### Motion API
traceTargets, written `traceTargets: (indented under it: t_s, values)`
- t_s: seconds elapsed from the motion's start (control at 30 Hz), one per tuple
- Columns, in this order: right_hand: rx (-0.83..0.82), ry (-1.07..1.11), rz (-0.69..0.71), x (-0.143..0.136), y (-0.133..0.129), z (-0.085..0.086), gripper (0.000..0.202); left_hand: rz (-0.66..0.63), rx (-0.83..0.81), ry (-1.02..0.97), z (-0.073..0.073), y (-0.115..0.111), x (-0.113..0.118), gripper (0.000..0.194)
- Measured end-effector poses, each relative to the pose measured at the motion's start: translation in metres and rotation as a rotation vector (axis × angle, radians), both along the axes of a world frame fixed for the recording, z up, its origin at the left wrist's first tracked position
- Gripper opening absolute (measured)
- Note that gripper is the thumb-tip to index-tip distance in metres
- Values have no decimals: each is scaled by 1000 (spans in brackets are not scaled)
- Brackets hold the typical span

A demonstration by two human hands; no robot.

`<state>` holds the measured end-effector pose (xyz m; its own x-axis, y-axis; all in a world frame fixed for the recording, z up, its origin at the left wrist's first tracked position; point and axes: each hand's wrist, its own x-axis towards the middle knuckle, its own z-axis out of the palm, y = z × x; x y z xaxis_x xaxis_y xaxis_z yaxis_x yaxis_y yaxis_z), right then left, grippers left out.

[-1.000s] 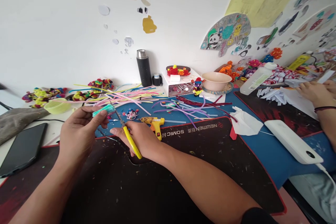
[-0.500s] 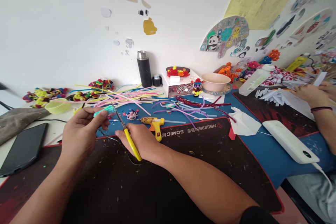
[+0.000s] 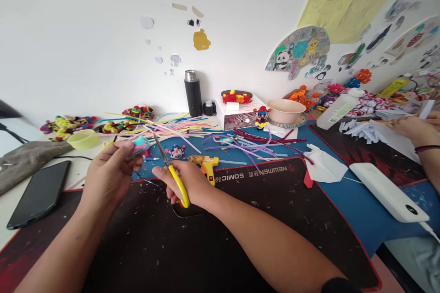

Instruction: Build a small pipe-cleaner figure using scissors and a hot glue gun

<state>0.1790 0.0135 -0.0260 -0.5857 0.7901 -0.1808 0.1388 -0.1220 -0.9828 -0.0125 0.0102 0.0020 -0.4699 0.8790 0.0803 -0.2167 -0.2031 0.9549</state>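
Observation:
A small turquoise fuzzy piece (image 3: 139, 145) with some pink on it is pinched between the thumb and fingers of my left hand (image 3: 112, 169). My right hand (image 3: 187, 181) is closed around the yellow handles of a pair of scissors (image 3: 175, 181). The metal blades point up and left, a little to the right of the turquoise piece and apart from it. Behind my right hand lies a yellow glue gun (image 3: 209, 165). A small pink and blue figure (image 3: 176, 151) sits beyond the scissors on the blue table surface.
Colourful pipe cleaners (image 3: 165, 126) lie across the back, near a black flask (image 3: 193, 94). A phone (image 3: 39, 194) rests at the left. A beige bowl (image 3: 286, 111), bottle (image 3: 340, 109) and power bank (image 3: 388, 192) stand or lie rightward. Another person's hand (image 3: 407, 128) handles paper.
The scissor blades have moved away from the turquoise piece. My left hand has turned the piece, so pink now shows on it. The view has shifted slightly.

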Motion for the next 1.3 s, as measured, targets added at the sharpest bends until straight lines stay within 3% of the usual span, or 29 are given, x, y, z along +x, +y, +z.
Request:
traceTargets:
  t_s: [0.27, 0.43, 0.77, 1.3]
  values:
    - [-142, 220, 35, -10, 8, -12, 69, -19, -27, -38, -1, -2, 1, 30]
    - [-141, 280, 88, -9, 8, -6, 75, -33, -76, -100, 1, -2, -1, 32]
    - [72, 52, 102, 3, -4, 6, 66, -47, -86, -110, 0, -1, -2, 34]
    - [187, -145, 65, 4, -8, 25, 64, -41, -21, -31, -4, -2, -2, 46]
